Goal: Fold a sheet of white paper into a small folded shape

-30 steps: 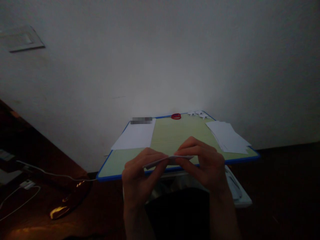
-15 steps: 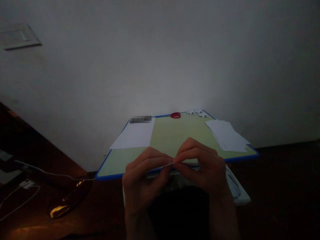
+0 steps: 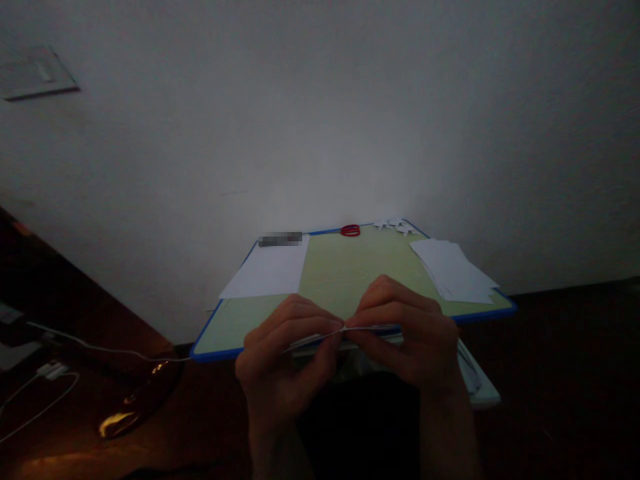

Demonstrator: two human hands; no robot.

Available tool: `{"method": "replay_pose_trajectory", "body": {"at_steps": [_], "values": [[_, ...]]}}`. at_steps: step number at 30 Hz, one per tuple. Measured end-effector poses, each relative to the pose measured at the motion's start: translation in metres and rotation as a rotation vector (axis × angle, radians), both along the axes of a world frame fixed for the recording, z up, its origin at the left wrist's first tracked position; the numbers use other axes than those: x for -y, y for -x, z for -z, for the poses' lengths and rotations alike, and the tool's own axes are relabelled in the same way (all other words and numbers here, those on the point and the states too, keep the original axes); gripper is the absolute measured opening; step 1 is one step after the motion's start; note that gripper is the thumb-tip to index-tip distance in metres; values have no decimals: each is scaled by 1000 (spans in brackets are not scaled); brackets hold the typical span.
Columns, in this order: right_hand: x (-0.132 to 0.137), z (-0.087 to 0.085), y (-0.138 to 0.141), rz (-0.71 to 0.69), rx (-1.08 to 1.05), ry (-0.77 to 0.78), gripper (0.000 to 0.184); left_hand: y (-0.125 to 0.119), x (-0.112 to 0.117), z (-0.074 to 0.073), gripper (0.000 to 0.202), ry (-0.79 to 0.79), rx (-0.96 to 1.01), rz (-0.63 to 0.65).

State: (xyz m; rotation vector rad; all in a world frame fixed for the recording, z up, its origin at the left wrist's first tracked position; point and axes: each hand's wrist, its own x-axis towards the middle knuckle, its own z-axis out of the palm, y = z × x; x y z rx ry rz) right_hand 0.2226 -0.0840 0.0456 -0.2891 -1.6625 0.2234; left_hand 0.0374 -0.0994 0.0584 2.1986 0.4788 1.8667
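Observation:
A thin white piece of paper (image 3: 370, 328) is stretched edge-on between both my hands, just in front of the table's near edge. My left hand (image 3: 287, 353) pinches its left part between thumb and fingers. On the other side my right hand (image 3: 405, 333) pinches it the same way, the fingertips of both hands almost meeting at the middle. Seen nearly from the side, the paper shows only as a narrow strip, so its folds and full shape are hidden.
The pale green table (image 3: 345, 273) has a blue rim. On it lie a white sheet (image 3: 270, 270) with a blurred dark object (image 3: 280, 239), red-handled scissors (image 3: 350, 231), several folded paper pieces (image 3: 397, 227) and a paper stack (image 3: 453, 267). A white cable (image 3: 110, 348) runs at left.
My hands have spread slightly apart, the left one shifting left. More of the paper strip shows on both sides of the fingertips.

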Motion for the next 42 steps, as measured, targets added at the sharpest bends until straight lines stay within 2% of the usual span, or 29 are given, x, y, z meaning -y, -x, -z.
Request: {"method": "replay_pose_trajectory", "body": {"at_steps": [7,17,20,25,30,35,39,42], "values": [[1,-3,-2,25,40,-18,11,-1,0,-5,30,-53,-21,-31],[2,-3,0,-15,10,-28,14,-4,0,-7,26,-78,-68,-56],[2,-4,0,53,20,-54,12,-3,1,-5,25,-63,-95,-81],[3,-6,-1,235,90,-92,11,0,4,-6,22,-59,-199,-211],[4,-7,1,306,117,-117,15,1,5,-8,20,-66,-251,-247],[5,-7,3,287,89,-95,13,0,6,-7,21,-46,-206,-241],[4,-4,0,206,81,-24,9,1,8,-5,23,7,-106,-176],[3,-4,-2,170,82,-33,9,2,8,-3,25,85,-85,-135]]}}
